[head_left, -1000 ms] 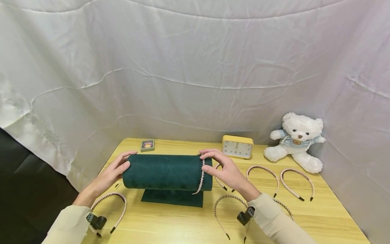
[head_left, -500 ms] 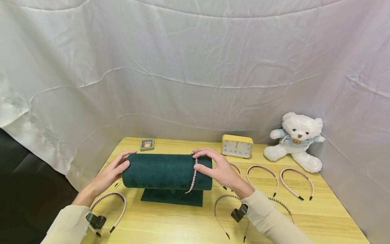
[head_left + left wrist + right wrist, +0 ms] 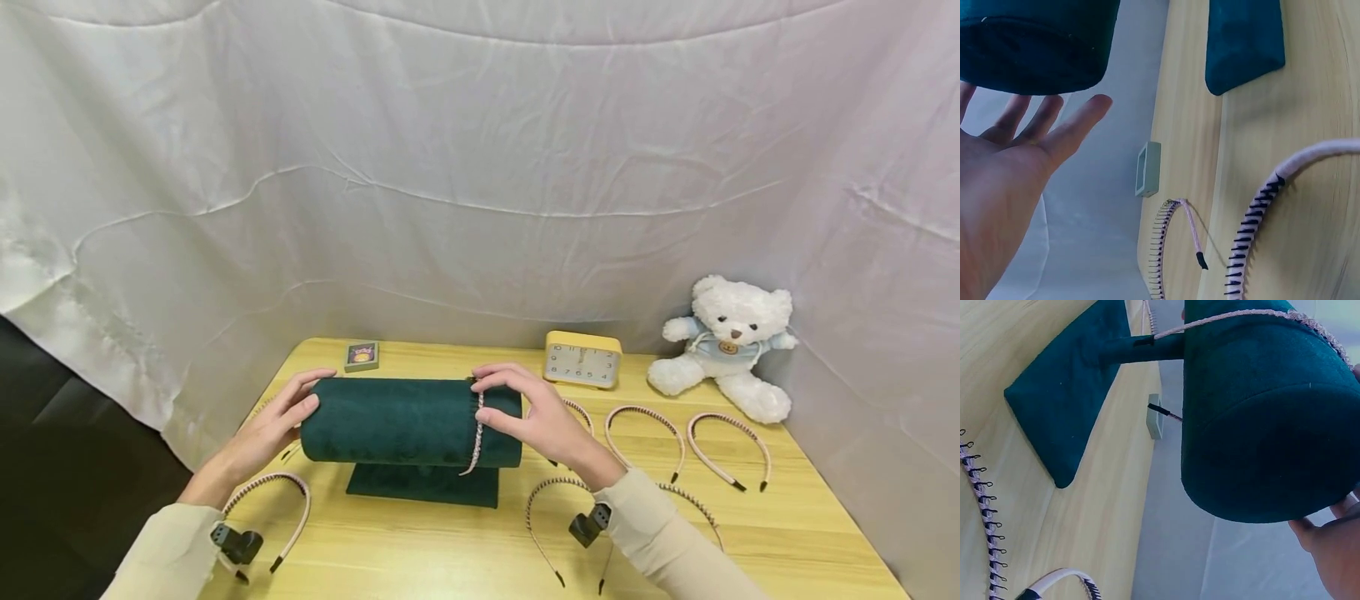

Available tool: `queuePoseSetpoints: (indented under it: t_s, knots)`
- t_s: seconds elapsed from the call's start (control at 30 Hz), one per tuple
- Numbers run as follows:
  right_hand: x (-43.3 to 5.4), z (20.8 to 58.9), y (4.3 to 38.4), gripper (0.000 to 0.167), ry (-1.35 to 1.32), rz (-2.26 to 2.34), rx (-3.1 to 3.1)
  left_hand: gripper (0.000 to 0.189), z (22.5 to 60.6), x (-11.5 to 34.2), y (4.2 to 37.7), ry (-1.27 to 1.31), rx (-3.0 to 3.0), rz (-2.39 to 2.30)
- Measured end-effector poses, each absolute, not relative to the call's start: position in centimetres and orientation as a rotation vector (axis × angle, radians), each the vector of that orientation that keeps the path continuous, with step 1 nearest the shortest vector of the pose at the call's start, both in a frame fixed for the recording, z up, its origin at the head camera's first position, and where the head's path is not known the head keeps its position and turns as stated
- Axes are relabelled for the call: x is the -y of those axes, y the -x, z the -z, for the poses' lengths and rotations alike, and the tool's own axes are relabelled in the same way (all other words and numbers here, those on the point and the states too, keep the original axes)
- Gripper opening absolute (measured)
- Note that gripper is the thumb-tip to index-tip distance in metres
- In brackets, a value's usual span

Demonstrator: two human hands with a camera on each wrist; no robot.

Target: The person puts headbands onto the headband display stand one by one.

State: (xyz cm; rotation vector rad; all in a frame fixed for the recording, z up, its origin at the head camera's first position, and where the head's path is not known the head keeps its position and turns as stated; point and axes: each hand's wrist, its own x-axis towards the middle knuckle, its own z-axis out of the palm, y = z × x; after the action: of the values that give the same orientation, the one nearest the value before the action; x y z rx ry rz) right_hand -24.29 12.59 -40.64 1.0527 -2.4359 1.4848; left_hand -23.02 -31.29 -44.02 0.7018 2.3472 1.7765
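A dark green velvet roll on a stand (image 3: 397,421) stands at the table's middle. Over its right part sits a pink braided headband (image 3: 477,433), its tips hanging below the roll in the right wrist view. My right hand (image 3: 536,417) holds this headband, thumb on the front and fingertips on top. At the roll's left end, my left hand (image 3: 266,425) rests with fingers extended and thumb against the edge. In the left wrist view the roll's round end (image 3: 1029,56) covers some of the left fingertips.
More headbands lie right of the stand, including one at far right (image 3: 731,450); another headband (image 3: 300,508) lies under the left wrist. Behind are a yellow clock (image 3: 583,360), a small framed box (image 3: 362,356) and a white teddy bear (image 3: 727,346). Grey curtains (image 3: 480,167) enclose the table.
My right hand has slid the headband a little left along the roll, then nearly stopped in the last half second. The left hand has stayed at the roll's left end.
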Motion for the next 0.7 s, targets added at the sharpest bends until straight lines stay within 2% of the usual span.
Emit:
queuePoseSetpoints:
  t_s: [0.7]
  knots:
    - [-11.0,39.0,24.7,0.029,-1.063,-1.309,2.515,0.045,44.4,31.4,23.3,-0.847,-2.141,-1.945]
